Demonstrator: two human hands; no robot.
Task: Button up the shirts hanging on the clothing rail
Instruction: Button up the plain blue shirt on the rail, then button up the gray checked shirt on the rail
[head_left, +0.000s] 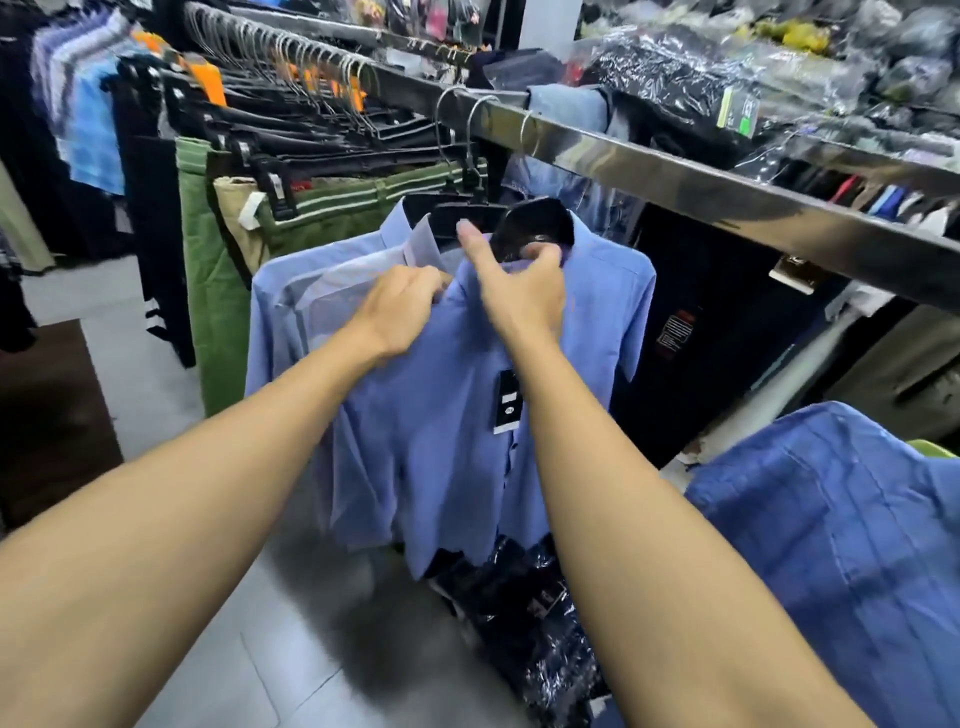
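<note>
Blue shirt (441, 415) in right hand (524, 296)

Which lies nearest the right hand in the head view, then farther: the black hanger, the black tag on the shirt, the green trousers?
1. Black hanger, just above the right hand.
2. Black tag, below on the shirt front.
3. Green trousers, far left along the rail.

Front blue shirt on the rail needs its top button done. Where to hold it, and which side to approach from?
Probably the two front edges just under the collar, one per hand, from the front. The front blue shirt hangs facing the camera on its black hanger, opening down the middle beside the black tag. Left hand and right hand have their grip there.
</note>
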